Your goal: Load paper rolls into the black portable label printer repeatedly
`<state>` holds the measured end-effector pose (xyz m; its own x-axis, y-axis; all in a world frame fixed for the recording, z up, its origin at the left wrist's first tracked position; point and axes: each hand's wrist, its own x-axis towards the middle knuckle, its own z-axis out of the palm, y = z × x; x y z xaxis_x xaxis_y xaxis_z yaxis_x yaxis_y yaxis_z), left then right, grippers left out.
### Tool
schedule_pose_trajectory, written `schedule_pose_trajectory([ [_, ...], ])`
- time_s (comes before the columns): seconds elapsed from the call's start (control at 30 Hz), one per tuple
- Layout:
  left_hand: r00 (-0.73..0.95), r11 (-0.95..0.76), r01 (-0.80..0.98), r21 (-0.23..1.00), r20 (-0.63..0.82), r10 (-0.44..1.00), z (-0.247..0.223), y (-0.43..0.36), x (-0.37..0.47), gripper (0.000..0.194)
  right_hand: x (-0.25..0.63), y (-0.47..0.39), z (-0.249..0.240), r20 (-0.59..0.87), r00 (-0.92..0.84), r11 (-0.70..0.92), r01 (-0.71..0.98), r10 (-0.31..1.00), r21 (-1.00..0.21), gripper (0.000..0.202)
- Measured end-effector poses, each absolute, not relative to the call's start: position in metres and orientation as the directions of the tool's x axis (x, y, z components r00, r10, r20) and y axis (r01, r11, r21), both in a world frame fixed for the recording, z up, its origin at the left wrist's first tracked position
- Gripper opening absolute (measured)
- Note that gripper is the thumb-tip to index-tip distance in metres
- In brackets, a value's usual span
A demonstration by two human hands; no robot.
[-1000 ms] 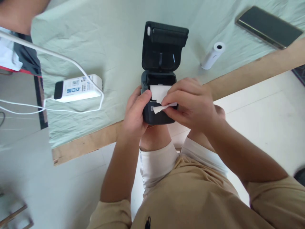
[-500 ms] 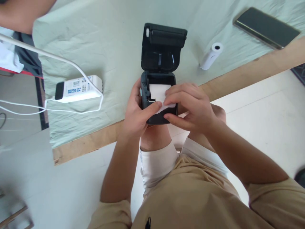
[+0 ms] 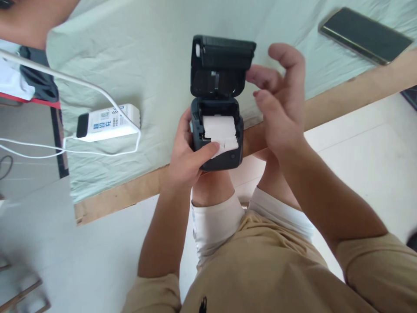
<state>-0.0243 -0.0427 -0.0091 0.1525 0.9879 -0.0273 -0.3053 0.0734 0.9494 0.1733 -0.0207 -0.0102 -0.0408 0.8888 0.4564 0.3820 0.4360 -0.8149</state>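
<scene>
My left hand (image 3: pixel 189 158) holds a small black printer (image 3: pixel 233 163) from its left side, at the table's front edge. Its thumb presses on the white paper (image 3: pixel 220 129) lying in the open compartment. The paper's front edge looks torn and reaches over the printer's front rim. The black lid (image 3: pixel 217 82) stands raised at the far side. My right hand (image 3: pixel 285 98) is off the paper, to the right of the lid, with fingers apart and curled. A fingertip is close to the lid's right edge; whether it touches cannot be made out.
On the green cloth (image 3: pixel 156 65) lie a white power bank (image 3: pixel 110 122) with white cables at left and a dark phone (image 3: pixel 366 35) at far right. Another person's arm (image 3: pixel 35 19) reaches in at upper left. A wooden edge (image 3: pixel 120 195) borders the table.
My right hand has left the paper and moved up and right beside the lid, now covering the white paper roll's place. More of the paper shows. My left hand keeps its hold.
</scene>
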Motion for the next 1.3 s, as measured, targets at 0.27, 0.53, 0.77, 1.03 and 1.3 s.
schedule_pose_trajectory([
  [0.27, 0.166, 0.058, -0.307, 0.95, -0.006, 0.986, -0.013, -0.042, -0.025, 0.06, 0.173, -0.03, -0.019, 0.497, -0.004, 0.493, 0.132, 0.868, -0.86, 0.032],
  [0.53, 0.16, 0.078, -0.361, 0.929, -0.021, 0.987, -0.007, -0.047, -0.022, 0.039, 0.162, -0.028, -0.013, 0.247, -0.24, 0.296, 0.197, 0.939, -0.935, 0.064],
  [0.77, 0.155, 0.155, -0.39, 0.908, -0.101, 0.983, -0.002, -0.047, -0.019, 0.027, 0.164, -0.026, -0.014, 0.195, -0.241, 0.261, 0.279, 0.951, -0.924, 0.062],
  [1.03, 0.148, 0.265, -0.471, 0.841, -0.222, 0.964, -0.002, -0.044, -0.017, 0.038, 0.165, -0.025, -0.01, 0.191, -0.261, 0.261, 0.268, 0.946, -0.927, 0.072],
  [1.3, 0.027, 0.143, -0.474, 0.869, -0.149, 0.989, -0.008, -0.039, -0.015, 0.027, 0.177, -0.028, -0.02, 0.252, -0.271, 0.311, 0.198, 0.929, -0.93, 0.072],
])
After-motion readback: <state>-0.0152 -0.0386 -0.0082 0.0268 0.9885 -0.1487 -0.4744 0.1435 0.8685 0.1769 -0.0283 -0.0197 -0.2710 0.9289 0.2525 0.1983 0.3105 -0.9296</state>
